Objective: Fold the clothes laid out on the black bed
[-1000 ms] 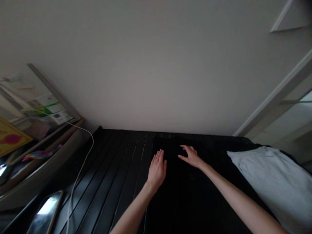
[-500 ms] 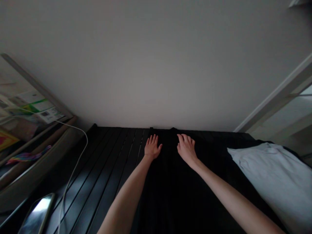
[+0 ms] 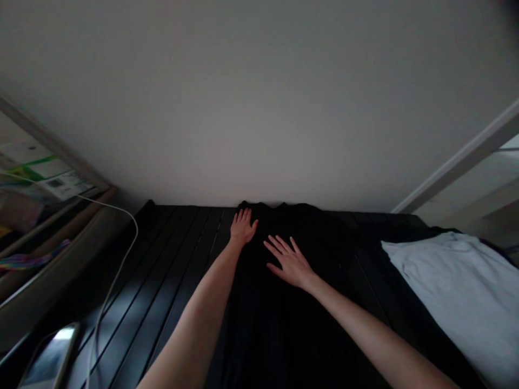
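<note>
A black cloth garment [image 3: 259, 319] lies spread over a dark slatted table [image 3: 162, 281], its far end against the wall; its kind is too dark to make out. My left hand [image 3: 242, 228] rests flat near the garment's far left edge, fingers stretched out. Closer to me and to the right, my right hand [image 3: 290, 263] lies over the black cloth with its fingers spread. Neither hand grips anything. Folds in the cloth are mostly lost in the darkness.
On the right lies a light grey folded cloth [image 3: 458, 292] on more dark fabric. A phone [image 3: 51, 356] sits at the lower left beside a white cable [image 3: 121, 270]. Shelves [image 3: 48, 237] with papers stand at left. A pale wall [image 3: 259, 108] rises behind.
My right hand has come left and nearer to me, its curled fingers now spread. My left hand stays flat on the cloth. The black cloth's far edge looks more bunched against the wall.
</note>
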Available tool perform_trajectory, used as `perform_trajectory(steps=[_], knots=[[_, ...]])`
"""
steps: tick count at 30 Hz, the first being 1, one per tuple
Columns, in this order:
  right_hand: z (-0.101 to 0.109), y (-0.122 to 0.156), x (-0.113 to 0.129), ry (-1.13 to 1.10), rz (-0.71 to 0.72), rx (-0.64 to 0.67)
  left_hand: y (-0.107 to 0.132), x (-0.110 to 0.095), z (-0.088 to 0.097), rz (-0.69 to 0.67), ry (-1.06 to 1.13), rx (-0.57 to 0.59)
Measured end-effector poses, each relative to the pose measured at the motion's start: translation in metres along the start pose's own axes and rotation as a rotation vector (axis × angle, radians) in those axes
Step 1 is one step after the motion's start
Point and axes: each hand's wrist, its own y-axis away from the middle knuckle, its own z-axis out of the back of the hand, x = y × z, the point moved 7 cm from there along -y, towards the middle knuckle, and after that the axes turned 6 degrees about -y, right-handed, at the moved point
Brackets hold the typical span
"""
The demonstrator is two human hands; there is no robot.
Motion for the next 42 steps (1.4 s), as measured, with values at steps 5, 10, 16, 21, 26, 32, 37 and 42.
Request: perform_trajectory(steps=[5, 10, 16, 21, 26, 32, 37, 42], knots=[[0.002, -0.010, 0.001, 0.034, 0.000, -0.023, 0.022, -0.019, 0.028, -0.062, 0.023, -0.056], [0.004, -0.005, 0.005, 0.074, 0.024, -0.090, 0.098, -0.067, 0.060, -0.269, 0.141, -0.050], [0.017, 0.014, 0.018, 0.167, -0.053, -0.270, 0.179, -0.060, 0.058, -0.240, 0.173, 0.058], [0.026, 0.037, 0.055, 0.149, -0.001, -0.274, 0.200, -0.049, 0.051, -0.281, 0.114, 0.018], [0.021, 0.085, 0.141, 0.064, 0.090, -0.276, 0.200, -0.051, 0.047, -0.280, 0.086, 0.027], [-0.015, 0.145, 0.240, -0.205, 0.121, 0.021, 0.201, -0.050, 0.050, -0.268, 0.107, -0.005], [-0.038, 0.167, 0.255, -0.286, -0.045, 0.154, 0.202, -0.050, 0.050, -0.262, 0.099, 0.007], [-0.019, 0.183, 0.255, -0.606, -0.137, 0.121, 0.201, -0.050, 0.050, -0.266, 0.104, 0.010]])
